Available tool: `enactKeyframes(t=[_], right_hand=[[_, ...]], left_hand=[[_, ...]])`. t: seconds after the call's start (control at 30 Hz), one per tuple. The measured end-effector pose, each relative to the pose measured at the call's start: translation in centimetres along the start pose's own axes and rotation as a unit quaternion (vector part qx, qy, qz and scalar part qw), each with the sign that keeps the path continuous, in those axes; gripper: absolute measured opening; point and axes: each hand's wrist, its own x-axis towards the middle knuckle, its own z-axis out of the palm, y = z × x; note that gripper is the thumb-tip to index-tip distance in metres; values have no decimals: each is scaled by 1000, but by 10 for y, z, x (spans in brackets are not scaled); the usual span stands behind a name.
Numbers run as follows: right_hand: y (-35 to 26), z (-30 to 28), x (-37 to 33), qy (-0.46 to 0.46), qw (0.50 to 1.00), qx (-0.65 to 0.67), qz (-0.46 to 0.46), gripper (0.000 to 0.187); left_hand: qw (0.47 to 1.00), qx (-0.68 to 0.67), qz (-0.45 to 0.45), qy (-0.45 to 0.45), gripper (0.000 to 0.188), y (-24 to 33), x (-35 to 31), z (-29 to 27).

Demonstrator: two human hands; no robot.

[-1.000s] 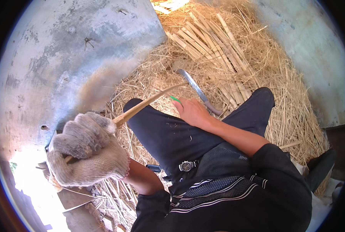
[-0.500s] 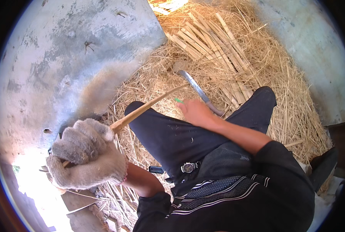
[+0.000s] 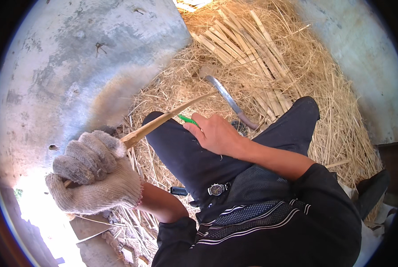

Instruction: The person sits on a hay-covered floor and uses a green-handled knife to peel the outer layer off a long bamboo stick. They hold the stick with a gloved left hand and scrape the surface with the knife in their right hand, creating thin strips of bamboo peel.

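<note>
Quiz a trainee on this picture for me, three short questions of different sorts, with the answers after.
1. What does the left hand, in a greyish-beige knitted glove, grip?
A) a steel hammer
B) a pale, tapering wooden strip
C) a coil of rope
2. True or false: the bare right hand is empty.
3. Fill in: the curved, metal-bladed knife lies on dry, yellowish ____.

Key: 1 B; 2 false, it holds a slim green object; 3 straw.
</note>
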Motion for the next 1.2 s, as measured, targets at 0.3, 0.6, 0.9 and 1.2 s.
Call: enactKeyframes(t=[0.3, 0.6, 0.9, 1.2], right_hand=[[67, 11, 15, -14, 996, -27, 80, 44], [32, 10, 6, 39, 999, -4, 4, 40], [-14, 0, -14, 63, 995, 61, -42, 29], [5, 20, -11, 97, 992, 12, -78, 27]], left_hand=[[1000, -5, 2, -13, 43, 2, -11, 12], [1000, 13, -28, 9, 43, 2, -10, 21], [994, 50, -58, 73, 41, 4, -20, 29], [988, 80, 64, 120, 40, -5, -22, 43]])
